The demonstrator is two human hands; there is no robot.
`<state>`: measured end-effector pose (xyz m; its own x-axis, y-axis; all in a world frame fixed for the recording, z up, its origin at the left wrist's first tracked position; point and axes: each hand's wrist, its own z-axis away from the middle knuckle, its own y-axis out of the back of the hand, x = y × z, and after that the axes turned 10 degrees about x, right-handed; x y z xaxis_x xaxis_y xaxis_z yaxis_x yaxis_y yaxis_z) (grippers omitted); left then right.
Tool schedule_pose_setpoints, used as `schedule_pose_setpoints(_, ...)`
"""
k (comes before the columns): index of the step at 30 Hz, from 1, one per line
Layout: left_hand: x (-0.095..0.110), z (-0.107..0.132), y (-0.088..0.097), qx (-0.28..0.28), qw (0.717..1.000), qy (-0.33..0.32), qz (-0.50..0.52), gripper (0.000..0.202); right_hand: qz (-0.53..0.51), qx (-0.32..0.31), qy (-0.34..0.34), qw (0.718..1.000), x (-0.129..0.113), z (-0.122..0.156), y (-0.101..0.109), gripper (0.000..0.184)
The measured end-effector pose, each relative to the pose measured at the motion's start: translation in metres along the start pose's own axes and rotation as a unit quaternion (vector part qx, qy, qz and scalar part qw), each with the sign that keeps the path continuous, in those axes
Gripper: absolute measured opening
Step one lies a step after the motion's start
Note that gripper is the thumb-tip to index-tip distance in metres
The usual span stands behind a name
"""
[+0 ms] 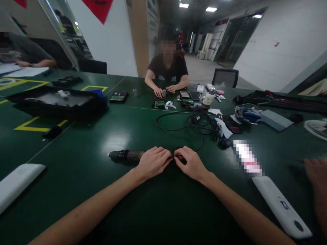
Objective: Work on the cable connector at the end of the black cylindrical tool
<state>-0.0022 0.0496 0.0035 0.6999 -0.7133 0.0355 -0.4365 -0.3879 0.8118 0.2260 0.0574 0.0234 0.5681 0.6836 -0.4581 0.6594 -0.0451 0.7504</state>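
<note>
bench: a wide dark green bench (pixel 102 190) with yellow tape marks filled the view, in a dim hall lit by ceiling lights.
tool: a dark, rod-shaped tool (pixel 125 155) lay flat on the bench in front of the person, tip pointing left, its rear end hidden under the left hand.
left hand: the left hand (pixel 154 162) lay knuckles up, its grip curled shut over the tool's rear end.
right hand: the right hand (pixel 191 165) sat just beside the left, fingertips nearly touching it, its grip pinched shut on the end of the cable.
cable: a black cable (pixel 184 126) lay in loose loops beyond the hands.
far side: a person (pixel 167 68) in a dark shirt sat with both hands at a circuit board (pixel 159 102).
left: a black tray (pixel 58 102) lay well apart from the hands.
right edge: another person's hand (pixel 315 172) rested near a white device (pixel 278 204).
</note>
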Motion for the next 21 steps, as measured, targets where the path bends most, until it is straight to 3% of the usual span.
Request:
schedule_pose_setpoints(9,0.001,-0.005,0.005,-0.022,0.998,0.036,0.054,0.024,-0.028,-0.036,-0.037,0.998,0.016,-0.001,-0.003,0.011)
schedule_pose_setpoints(16,0.003,-0.005,0.001,-0.010,0.998,0.061,0.025,0.018,-0.039,-0.041,-0.038,0.998,0.019,-0.002,-0.003,0.009)
schedule_pose_setpoints(21,0.000,-0.006,0.006,-0.019,0.999,0.024,0.037,0.026,-0.080,-0.021,-0.037,0.996,0.024,0.001,-0.004,0.009)
